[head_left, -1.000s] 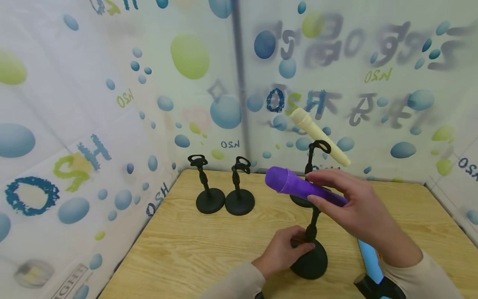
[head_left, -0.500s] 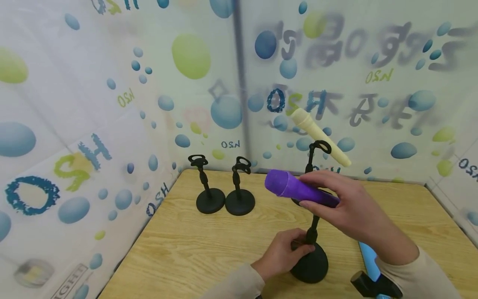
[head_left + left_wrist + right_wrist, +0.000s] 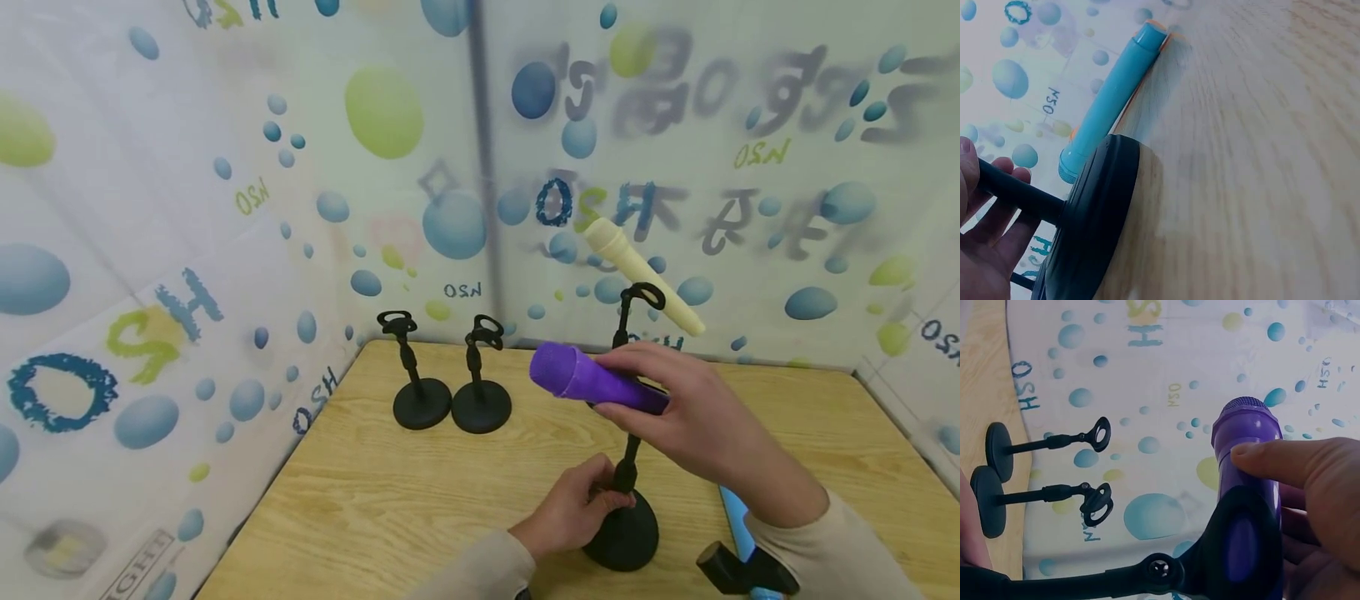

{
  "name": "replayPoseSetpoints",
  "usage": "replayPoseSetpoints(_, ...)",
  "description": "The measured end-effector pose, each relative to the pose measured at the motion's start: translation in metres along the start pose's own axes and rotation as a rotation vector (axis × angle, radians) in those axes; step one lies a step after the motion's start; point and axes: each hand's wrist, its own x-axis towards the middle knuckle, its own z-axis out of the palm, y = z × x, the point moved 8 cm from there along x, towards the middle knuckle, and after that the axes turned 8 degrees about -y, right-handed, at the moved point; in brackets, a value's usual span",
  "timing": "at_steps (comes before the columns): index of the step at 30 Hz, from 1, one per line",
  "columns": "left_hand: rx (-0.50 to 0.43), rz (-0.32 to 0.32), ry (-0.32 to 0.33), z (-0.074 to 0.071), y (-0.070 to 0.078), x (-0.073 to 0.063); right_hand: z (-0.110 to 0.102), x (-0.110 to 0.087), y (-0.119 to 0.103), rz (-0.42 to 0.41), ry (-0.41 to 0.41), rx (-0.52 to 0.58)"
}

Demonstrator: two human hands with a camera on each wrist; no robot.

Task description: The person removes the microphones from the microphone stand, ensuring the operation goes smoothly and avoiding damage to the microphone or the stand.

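My right hand point(image 3: 690, 408) holds a purple microphone point(image 3: 573, 375), its head pointing left, above a black microphone stand point(image 3: 626, 533). In the right wrist view the stand's clip point(image 3: 1200, 565) wraps the purple microphone's body, and the thumb lies along it just below the head. My left hand point(image 3: 573, 504) grips the same stand's post low down, right above the round base. That base point(image 3: 1100, 225) rests on the table in the left wrist view, with the fingers round the post. The purple microphone's tail is hidden by the right hand.
Two black stands point(image 3: 422, 404) with bare clips stand side by side at the back left. Behind the right hand, another stand point(image 3: 624, 321) carries a cream microphone point(image 3: 637, 271). A blue microphone point(image 3: 1110, 100) lies on the wooden table point(image 3: 405, 483) to the right. Printed curtains enclose the table.
My right hand has moved slightly left and down with the purple microphone, and less of its tail shows. The gripped stand's base has shifted slightly toward me; my left hand keeps its grip.
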Motion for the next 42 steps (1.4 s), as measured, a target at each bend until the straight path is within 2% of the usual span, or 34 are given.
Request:
replayPoseSetpoints(6,-0.002,-0.043,0.011,-0.002,0.001,0.002,0.000,0.000,-0.003,-0.029,0.055,-0.010)
replayPoseSetpoints(14,-0.023,-0.102,-0.005,-0.003,-0.004,0.004,0.001,0.001,-0.001,-0.020,0.062,0.014)
replayPoseSetpoints(26,-0.056,-0.085,-0.016,-0.003,-0.004,0.007,0.003,0.004,-0.001,0.016,0.045,0.042)
replayPoseSetpoints(33,-0.075,-0.098,-0.024,-0.004,-0.004,0.007,0.003,0.008,-0.005,0.003,0.056,0.012)
replayPoseSetpoints(42,-0.108,-0.117,-0.036,-0.004,-0.004,0.006,0.005,0.015,-0.010,0.005,0.042,0.039)
